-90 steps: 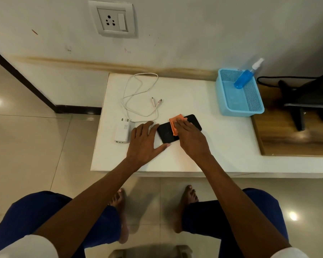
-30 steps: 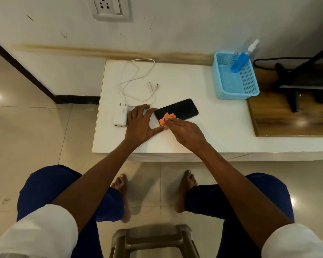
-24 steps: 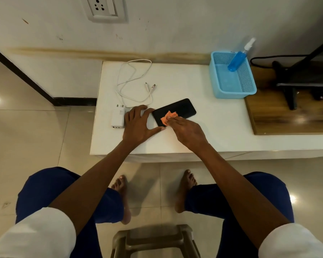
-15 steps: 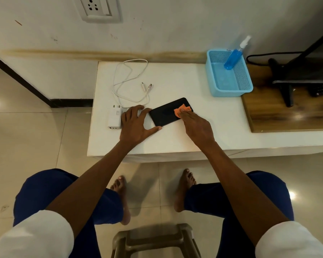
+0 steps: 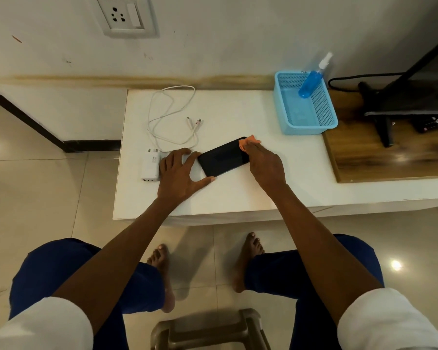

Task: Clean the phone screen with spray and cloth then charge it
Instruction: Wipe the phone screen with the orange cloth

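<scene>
A black phone lies screen up, slanted, on the white table. My left hand braces its near-left end with thumb and fingers spread flat. My right hand presses a small orange cloth onto the phone's far-right end. The blue spray bottle leans in the blue basket at the back right. A white charger plug lies left of my left hand, and its white cable loops toward the wall.
A wall socket sits above the table on the left. A wooden board with a black stand and black cord lies to the right. A stool is between my knees on the tiled floor.
My right hand slid the orange cloth along the screen from the near-left end to the far-right end. My left hand stayed braced on the phone.
</scene>
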The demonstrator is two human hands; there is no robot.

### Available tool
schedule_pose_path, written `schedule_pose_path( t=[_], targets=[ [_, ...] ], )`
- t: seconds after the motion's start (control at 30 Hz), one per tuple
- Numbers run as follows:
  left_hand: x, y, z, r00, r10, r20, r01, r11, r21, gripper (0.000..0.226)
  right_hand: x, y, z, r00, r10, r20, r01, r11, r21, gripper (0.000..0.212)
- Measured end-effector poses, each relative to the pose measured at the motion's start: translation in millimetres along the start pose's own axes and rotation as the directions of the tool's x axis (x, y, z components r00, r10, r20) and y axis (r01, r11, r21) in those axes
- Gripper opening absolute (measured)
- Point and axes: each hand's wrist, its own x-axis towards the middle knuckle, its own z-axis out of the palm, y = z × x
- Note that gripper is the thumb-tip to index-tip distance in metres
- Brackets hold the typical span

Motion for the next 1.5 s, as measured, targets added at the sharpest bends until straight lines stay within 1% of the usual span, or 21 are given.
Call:
schedule_pose_path(
  t=[0.07, 0.17, 0.23, 0.27, 0.33, 0.37, 0.57, 0.67, 0.73, 0.8, 0.87, 0.93, 1.0, 1.03, 1.2, 1.3, 1.37, 1.5],
  targets=[
    [0, 0, -1, 1.0, -0.001, 0.004, 0.001, 1.0, 0.003, 0.079, 12, -4, 1, 0.999, 0.022, 0.036, -0.024, 0.999, 0.036, 0.037],
    [1, 1, -2, 1.0, 0.002, 0.012, -0.002, 1.0, -0.003, 0.079, 25, -7, 4, 0.995, 0.069, 0.069, -0.074, 0.994, 0.076, 0.037],
    [0, 2, -3, 1.0, 0.001, 0.016, 0.0, 1.0, -0.003, 0.08, 25, -9, 5, 0.994, 0.089, 0.066, -0.096, 0.99, 0.103, 0.037],
    [0, 3, -4, 1.0, -0.001, 0.017, 0.001, 1.0, -0.005, 0.08, 24, -11, 5, 0.996, 0.08, 0.04, -0.084, 0.99, 0.113, 0.036],
    [0, 4, -5, 1.0, -0.003, 0.014, 0.003, 1.0, -0.006, 0.081, 21, -17, 7, 1.0, 0.0, -0.002, 0.0, 0.997, 0.072, 0.035],
    [0, 4, -5, 1.0, -0.003, 0.012, 0.003, 1.0, -0.008, 0.081, 19, -20, 9, 0.999, -0.04, 0.006, 0.04, 0.998, 0.046, 0.036],
    [0, 4, -6, 1.0, -0.001, 0.017, 0.001, 1.0, -0.005, 0.082, 15, -54, 14, 0.971, -0.202, 0.124, 0.198, 0.979, 0.043, 0.036],
    [0, 4, -6, 0.999, -0.006, 0.032, 0.006, 1.0, -0.006, 0.084, 12, -70, 20, 0.947, -0.255, 0.197, 0.261, 0.965, -0.005, 0.042],
    [-1, 4, -5, 0.999, -0.015, 0.041, 0.015, 1.0, -0.009, 0.085, 12, -68, 19, 0.94, -0.289, 0.18, 0.292, 0.956, 0.009, 0.044],
    [-1, 4, -5, 0.999, -0.015, 0.034, 0.015, 1.0, -0.014, 0.084, 12, -58, 15, 0.941, -0.309, 0.141, 0.309, 0.951, 0.024, 0.04],
    [0, 4, -5, 1.0, -0.011, 0.022, 0.011, 1.0, -0.013, 0.081, 15, -44, 8, 0.958, -0.264, 0.112, 0.265, 0.964, 0.001, 0.038],
    [0, 4, -4, 1.0, -0.014, 0.017, 0.014, 1.0, -0.008, 0.08, 18, -29, 2, 0.982, -0.173, 0.083, 0.175, 0.984, -0.02, 0.036],
    [0, 4, -4, 1.0, -0.014, 0.012, 0.014, 1.0, -0.005, 0.079, 21, -20, -4, 0.994, -0.083, 0.073, 0.083, 0.997, 0.001, 0.037],
    [0, 4, -3, 1.0, -0.011, 0.009, 0.011, 1.0, -0.001, 0.079, 23, -17, -6, 0.995, -0.065, 0.075, 0.064, 0.998, 0.005, 0.037],
    [1, 4, -2, 1.0, -0.011, -0.006, 0.011, 1.0, 0.017, 0.079, 12, -11, -18, 0.99, -0.125, 0.064, 0.132, 0.985, -0.108, 0.038],
    [0, 4, -2, 1.0, -0.012, -0.004, 0.012, 1.0, 0.02, 0.079, -6, -4, -27, 0.988, -0.157, -0.003, 0.156, 0.984, -0.091, 0.037],
    [0, 4, -2, 1.0, -0.009, -0.005, 0.009, 1.0, 0.021, 0.079, -16, -2, -30, 0.985, -0.17, -0.018, 0.168, 0.981, -0.099, 0.035],
    [0, 4, -3, 1.0, -0.008, 0.003, 0.008, 1.0, 0.028, 0.08, -28, -4, -23, 0.989, -0.146, -0.034, 0.143, 0.988, -0.062, 0.038]
  ],
)
